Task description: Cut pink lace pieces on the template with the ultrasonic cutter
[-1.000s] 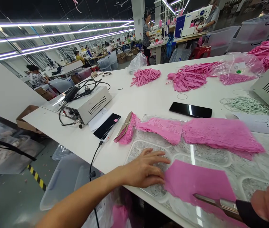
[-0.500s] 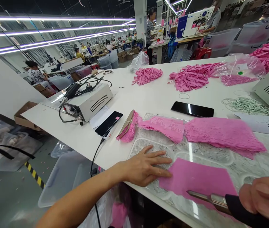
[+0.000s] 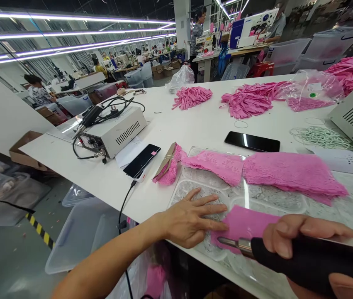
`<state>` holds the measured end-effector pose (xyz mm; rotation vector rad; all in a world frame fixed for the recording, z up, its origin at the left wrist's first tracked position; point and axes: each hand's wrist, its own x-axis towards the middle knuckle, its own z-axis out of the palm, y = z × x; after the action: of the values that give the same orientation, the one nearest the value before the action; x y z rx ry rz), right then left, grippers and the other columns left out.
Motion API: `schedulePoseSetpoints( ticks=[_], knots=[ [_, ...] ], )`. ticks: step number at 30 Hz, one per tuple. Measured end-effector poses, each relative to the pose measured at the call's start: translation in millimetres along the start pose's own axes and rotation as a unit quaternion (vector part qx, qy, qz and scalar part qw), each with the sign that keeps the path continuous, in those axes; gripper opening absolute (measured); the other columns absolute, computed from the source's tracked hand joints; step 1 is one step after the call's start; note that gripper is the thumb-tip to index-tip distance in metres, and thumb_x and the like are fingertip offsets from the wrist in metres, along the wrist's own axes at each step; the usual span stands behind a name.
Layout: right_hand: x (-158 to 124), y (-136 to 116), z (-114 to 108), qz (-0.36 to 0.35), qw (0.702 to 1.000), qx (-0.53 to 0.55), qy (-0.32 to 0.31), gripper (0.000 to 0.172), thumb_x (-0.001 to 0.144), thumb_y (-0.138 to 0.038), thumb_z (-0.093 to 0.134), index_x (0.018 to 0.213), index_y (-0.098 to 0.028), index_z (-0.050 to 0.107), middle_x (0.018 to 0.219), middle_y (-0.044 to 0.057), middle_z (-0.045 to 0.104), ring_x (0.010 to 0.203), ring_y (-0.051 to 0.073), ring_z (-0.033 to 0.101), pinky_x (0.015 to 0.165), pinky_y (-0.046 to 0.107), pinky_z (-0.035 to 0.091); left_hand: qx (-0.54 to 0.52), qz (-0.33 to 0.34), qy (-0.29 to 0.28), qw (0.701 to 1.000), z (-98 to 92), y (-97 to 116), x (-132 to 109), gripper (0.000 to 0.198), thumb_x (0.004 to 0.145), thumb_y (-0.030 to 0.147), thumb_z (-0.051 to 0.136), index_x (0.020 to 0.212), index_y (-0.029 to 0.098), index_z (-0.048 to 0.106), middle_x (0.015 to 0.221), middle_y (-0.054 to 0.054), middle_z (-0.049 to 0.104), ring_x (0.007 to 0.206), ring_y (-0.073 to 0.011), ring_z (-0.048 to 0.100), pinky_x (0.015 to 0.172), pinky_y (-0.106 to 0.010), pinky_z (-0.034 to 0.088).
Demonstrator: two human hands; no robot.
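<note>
My left hand [image 3: 191, 218] lies flat on the clear patterned sheet [image 3: 269, 199] near the table's front edge. Its fingers are spread open, tips pinning the left edge of the pink fabric piece [image 3: 244, 222]. My right hand [image 3: 303, 245] is wrapped tight round the black-handled tool [image 3: 288, 255] — its metal tip sits on the fabric's near-left corner, just beside my left fingertips. Handle and knuckles cover most of the piece's near side.

Behind it on the sheet: two pink lace stacks [image 3: 291, 174]. Further back, a black phone [image 3: 251, 141]. To the left — a lace bundle w/ cardboard [image 3: 168, 166], a second phone [image 3: 142, 160] and a grey control box [image 3: 114, 131] w/ cords.
</note>
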<state>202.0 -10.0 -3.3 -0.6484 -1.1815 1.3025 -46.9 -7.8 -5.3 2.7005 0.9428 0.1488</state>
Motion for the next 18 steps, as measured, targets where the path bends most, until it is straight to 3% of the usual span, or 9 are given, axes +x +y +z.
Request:
schedulePoseSetpoints(
  ticks=[3, 11, 18],
  knots=[
    [0.5, 0.5, 11.0, -0.030, 0.999, 0.006, -0.025, 0.024, 0.080, -0.049, 0.065, 0.091, -0.028, 0.059, 0.071, 0.002, 0.052, 0.055, 0.018, 0.052, 0.051, 0.036, 0.056, 0.003, 0.001, 0.006, 1.000, 0.5, 0.2, 0.2, 0.052, 0.083, 0.020, 0.039, 0.132, 0.027, 0.055, 0.152, -0.001, 0.038, 0.146, -0.0251, 0.023, 0.117, -0.055, 0.006],
    [-7.3, 4.0, 18.1, 0.009, 1.000, 0.026, 0.001, 0.021, 0.081, -0.044, 0.067, 0.091, -0.028, 0.056, 0.074, 0.002, 0.050, 0.060, 0.017, 0.050, 0.057, 0.034, 0.056, 0.023, 0.002, 0.015, 1.000, 1.7, 1.6, 0.1, 0.050, 0.084, 0.021, 0.041, 0.131, 0.028, 0.057, 0.152, 0.000, 0.039, 0.146, -0.0246, 0.024, 0.117, -0.055, 0.008],
    [1.4, -1.8, 22.8, -0.049, 0.999, -0.014, -0.019, 0.014, 0.085, -0.040, 0.064, 0.087, -0.028, 0.057, 0.074, 0.002, 0.057, 0.053, 0.015, 0.051, 0.051, 0.032, 0.055, 0.028, 0.009, 0.034, 0.999, 2.4, 1.5, 0.4, 0.049, 0.083, 0.019, 0.043, 0.129, 0.027, 0.058, 0.150, 0.000, 0.042, 0.144, -0.0260, 0.027, 0.116, -0.058, 0.012]
  ],
)
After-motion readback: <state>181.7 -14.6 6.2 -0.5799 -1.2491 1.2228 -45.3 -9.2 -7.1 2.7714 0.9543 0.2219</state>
